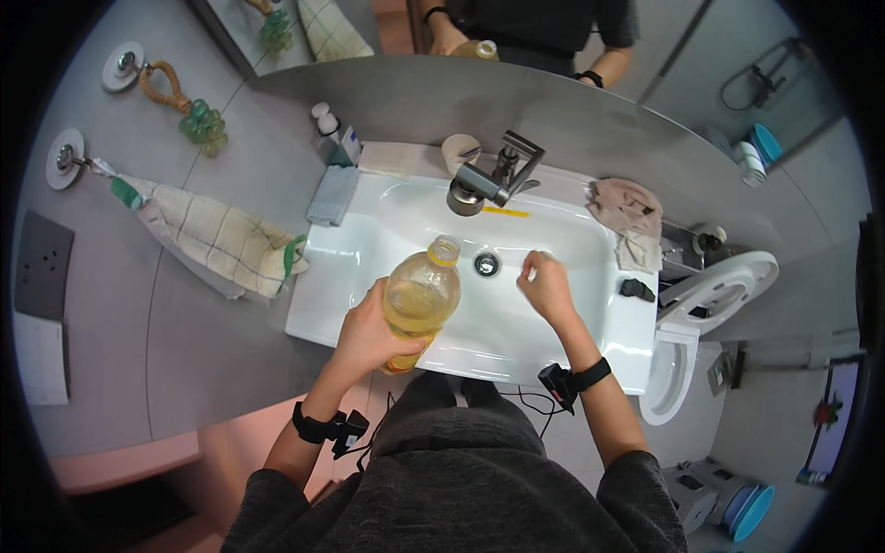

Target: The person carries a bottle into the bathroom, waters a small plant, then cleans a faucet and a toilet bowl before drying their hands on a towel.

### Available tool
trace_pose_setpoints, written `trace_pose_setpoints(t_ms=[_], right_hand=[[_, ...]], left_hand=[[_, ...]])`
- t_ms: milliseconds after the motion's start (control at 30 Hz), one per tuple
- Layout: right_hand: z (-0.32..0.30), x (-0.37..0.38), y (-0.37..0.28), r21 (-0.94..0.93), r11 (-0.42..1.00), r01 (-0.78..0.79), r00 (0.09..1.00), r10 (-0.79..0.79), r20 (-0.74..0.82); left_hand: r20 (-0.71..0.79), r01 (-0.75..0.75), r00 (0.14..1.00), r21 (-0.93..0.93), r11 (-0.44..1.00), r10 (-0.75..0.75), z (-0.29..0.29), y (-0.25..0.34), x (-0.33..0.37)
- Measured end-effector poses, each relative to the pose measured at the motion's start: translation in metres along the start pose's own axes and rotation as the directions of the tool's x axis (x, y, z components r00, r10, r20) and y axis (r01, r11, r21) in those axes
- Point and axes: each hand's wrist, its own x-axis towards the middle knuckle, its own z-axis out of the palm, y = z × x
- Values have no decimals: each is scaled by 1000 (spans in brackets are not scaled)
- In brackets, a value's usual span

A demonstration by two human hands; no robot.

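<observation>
Watching remotely, I see the left hand (376, 334) grasping an uncapped clear bottle of yellowish liquid (420, 300) at the frame's centre, its top toward the upper right. Right of centre, the right hand (546, 288) is curled over the white sink (498, 341); I cannot tell whether it holds anything. A faucet (493, 184) stands upper centre.

- From here I see a charcoal, faintly flecked short-sleeved T-shirt (461, 502)
- dark grey trousers (458, 429)
- black wrist straps (591, 373), each bearing a boxy black module (557, 385)
- thin black cables (522, 394)
</observation>
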Motion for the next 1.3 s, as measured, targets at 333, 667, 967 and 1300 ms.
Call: trace_pose_setpoints(t_ms=[333, 667, 967, 1300], right_hand=[[-52, -76, -85, 633, 763, 131, 946, 95, -311], [-111, -235, -97, 410, 902, -137, 780, 353, -516], [-163, -450, 13, 533, 791, -300, 476, 608, -635], [-257, -615, 145, 449, 777, -441, 359, 612, -705]], left_hand=[[204, -270, 940, -37, 962, 272, 11, 13, 7], [531, -507, 679, -161, 847, 507, 103, 110, -15], [694, -642, 284, -375, 669, 662, 299, 246, -114], [671, -556, 85, -581, 594, 736, 508, 381, -211]])
